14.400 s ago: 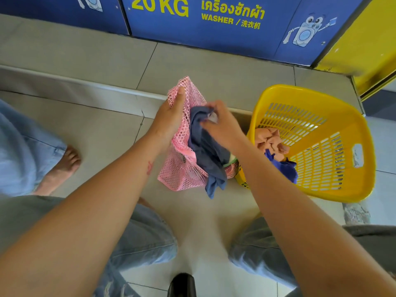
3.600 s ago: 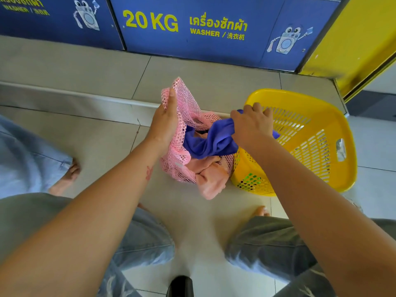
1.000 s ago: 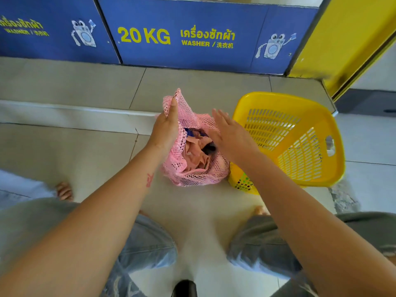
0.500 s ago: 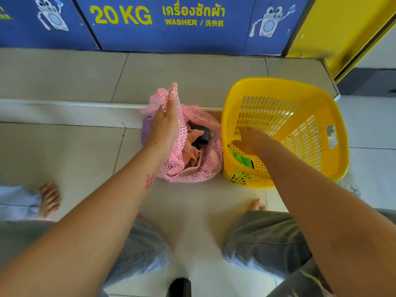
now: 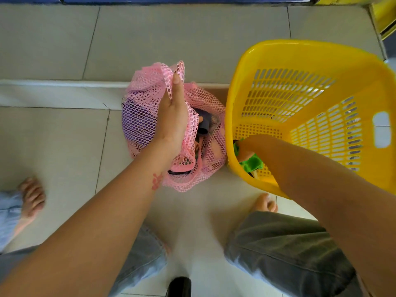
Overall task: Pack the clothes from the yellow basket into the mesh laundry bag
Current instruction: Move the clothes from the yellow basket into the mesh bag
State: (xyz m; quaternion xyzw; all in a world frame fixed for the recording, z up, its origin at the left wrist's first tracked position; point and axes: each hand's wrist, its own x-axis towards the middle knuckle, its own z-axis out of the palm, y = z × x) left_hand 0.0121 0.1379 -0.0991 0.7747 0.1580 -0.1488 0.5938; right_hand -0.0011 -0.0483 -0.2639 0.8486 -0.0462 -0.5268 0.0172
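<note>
The right hand [image 5: 248,150] is now reaching down into the near corner of the yellow basket [image 5: 300,52] — a second ago it was hovering flat over the mouth of the pink mesh laundry bag [image 5: 147,116], and half a second ago it was only just crossing the basket's rim. Its fingers are closing around a bright green garment [image 5: 251,162] bunched in that near corner, though the forearm is covering most of the grip, so how firmly it is holding I cannot tell. The left hand [image 5: 173,118] is staying where it was, just to the left of the basket, pinching a gathered fold of the bag's rim and lifting it so the mouth is gaping toward the basket. Inside the bag, touching the basket's left wall, the dark and peach-coloured pieces are already sitting bundled, with a purple one showing through the netting on the side away from the basket. Apart from the green piece the basket's slatted floor is looking bare — so this is probably the last item, and the job is nearly finished. What is coming next, I would judge, is a short lift over the basket's rim and a push down into the held-open mouth.
</note>
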